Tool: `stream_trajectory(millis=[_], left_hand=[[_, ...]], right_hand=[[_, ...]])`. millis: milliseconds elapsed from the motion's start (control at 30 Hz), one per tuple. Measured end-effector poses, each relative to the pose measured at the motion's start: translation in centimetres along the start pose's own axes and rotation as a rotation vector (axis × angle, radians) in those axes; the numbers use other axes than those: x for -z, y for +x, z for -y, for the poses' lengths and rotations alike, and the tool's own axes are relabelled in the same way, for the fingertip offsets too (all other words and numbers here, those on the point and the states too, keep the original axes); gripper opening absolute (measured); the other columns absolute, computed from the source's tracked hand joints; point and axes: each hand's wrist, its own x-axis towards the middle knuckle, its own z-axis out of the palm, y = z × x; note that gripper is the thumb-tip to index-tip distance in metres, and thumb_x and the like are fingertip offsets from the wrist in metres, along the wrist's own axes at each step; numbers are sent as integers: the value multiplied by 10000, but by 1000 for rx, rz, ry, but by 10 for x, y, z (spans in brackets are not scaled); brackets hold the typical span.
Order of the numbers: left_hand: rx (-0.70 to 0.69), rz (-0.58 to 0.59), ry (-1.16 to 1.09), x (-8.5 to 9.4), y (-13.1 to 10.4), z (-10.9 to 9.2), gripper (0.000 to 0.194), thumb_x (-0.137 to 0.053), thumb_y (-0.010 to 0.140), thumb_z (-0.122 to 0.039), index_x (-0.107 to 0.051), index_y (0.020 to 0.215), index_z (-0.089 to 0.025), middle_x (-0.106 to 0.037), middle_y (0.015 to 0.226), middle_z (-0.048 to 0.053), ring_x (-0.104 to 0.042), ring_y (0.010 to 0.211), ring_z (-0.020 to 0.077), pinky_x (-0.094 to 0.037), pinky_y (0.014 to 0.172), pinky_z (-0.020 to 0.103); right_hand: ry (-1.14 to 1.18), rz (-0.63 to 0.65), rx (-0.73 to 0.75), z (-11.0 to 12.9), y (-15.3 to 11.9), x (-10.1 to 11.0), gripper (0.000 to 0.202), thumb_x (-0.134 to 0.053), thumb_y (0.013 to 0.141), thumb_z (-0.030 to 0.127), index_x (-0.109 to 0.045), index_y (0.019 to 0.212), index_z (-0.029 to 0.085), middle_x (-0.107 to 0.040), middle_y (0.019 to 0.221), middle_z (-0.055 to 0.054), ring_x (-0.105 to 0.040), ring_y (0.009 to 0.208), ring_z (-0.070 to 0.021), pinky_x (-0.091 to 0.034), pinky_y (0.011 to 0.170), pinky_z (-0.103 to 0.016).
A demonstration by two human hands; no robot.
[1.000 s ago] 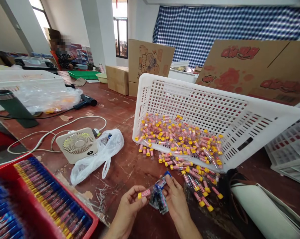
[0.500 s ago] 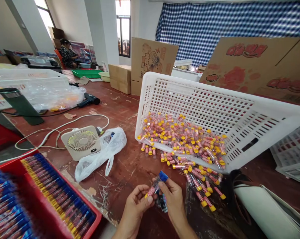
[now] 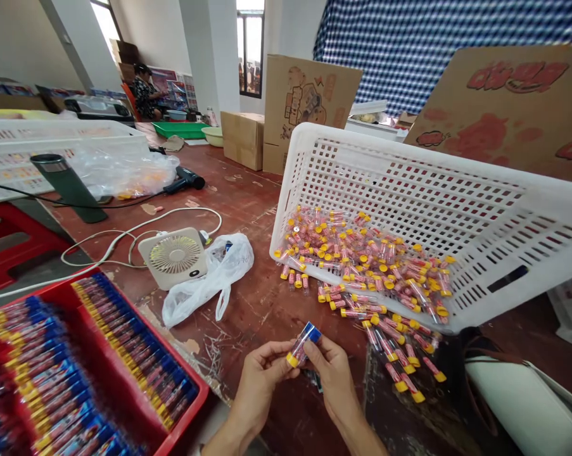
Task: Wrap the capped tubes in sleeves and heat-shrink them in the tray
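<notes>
Grip of left hand point(image 3: 263, 375) and right hand point(image 3: 334, 372) closed on tube point(image 3: 304, 344); dark pieces point(image 3: 317, 380) below mostly hidden; red tray point(image 3: 185, 411) cut off.

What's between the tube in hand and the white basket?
Ahead of the held tube, the head view shows reddish-brown tabletop, then loose yellow-capped tubes by the white basket.

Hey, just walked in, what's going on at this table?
Someone's left hand and right hand together hold a clear tube, yellow at one end and blue at the other. Ahead, loose yellow-capped tubes lie in and in front of a white basket. On the left, a red tray holds rows of blue-and-yellow-ended tubes.
</notes>
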Motion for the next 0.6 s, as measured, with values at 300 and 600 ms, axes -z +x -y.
stream_trajectory(millis=[300,600], left_hand=[[-19,-137,-39,0,1,-1,356,-939,505,-306,-769,755,-117,-759,737,80,-686,627,151,-564,583,216],[-23,-162,-46,1,1,1,358,-936,504,-306,-755,745,-113,-744,709,71,-679,617,150,-562,589,223]], right_hand=[[-31,35,3,-7,0,-6,297,-759,809,442,-758,971,193,-732,844,-52,-634,716,-202,-527,674,-310],[-43,18,1,-12,-1,-8,306,-756,810,450,-763,959,183,-734,822,-57,-637,699,-200,-538,649,-307]])
